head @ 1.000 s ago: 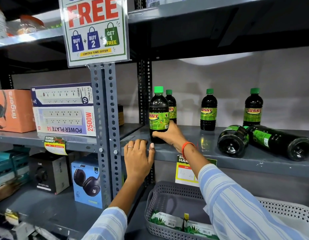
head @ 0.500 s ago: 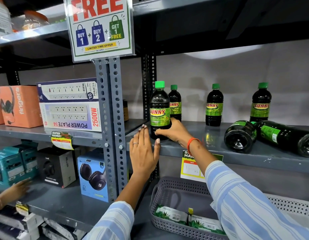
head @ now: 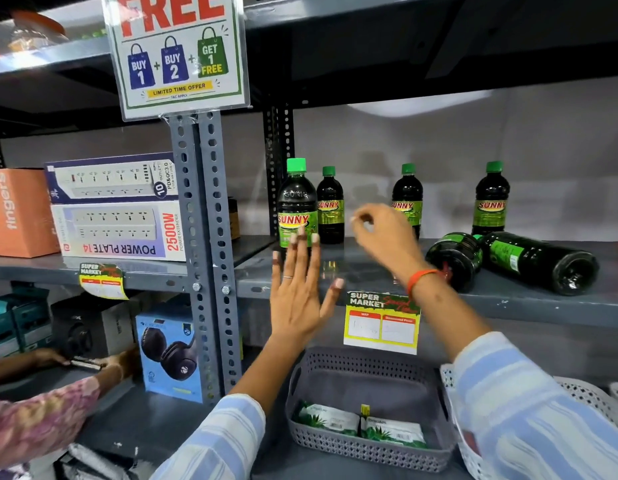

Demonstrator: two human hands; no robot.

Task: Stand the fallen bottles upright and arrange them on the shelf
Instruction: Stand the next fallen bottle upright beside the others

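Neither hand holds anything: the left hand (head: pixel 295 299) is raised flat with fingers spread, its fingertips in front of the lower label of the nearest upright bottle (head: pixel 296 206); the right hand (head: pixel 387 237) hangs loosely curled and blurred above the grey shelf (head: pixel 508 299), its fingers apart and empty.

Far left, an orange box reads "fingers" (head: pixel 20 213). Beside it are two stacked power-strip boxes; the lower one (head: pixel 120 230) is upside down and reads "POWER PLATE 14" and "2500W". Above hangs a promotional sign (head: pixel 177 53): "FREE", "BUY 1 + BUY 2 + GET 1 FREE", "LIMITED TIME OFFER". Below sits a blue headphone box (head: pixel 169 351).

Four dark, green-capped "SUNNY" bottles stand upright; the nearest is at the shelf's left end, a second (head: pixel 330 206) just behind it. Two fallen bottles (head: pixel 539 261) lie on their sides, touching, to the right of the right wrist, bases towards the camera.

A "SUPER MARKET" price tag (head: pixel 382 322) hangs from the shelf edge. Underneath, a grey perforated basket (head: pixel 366 445) holds flat white packets with green leaf print (head: pixel 363 424).
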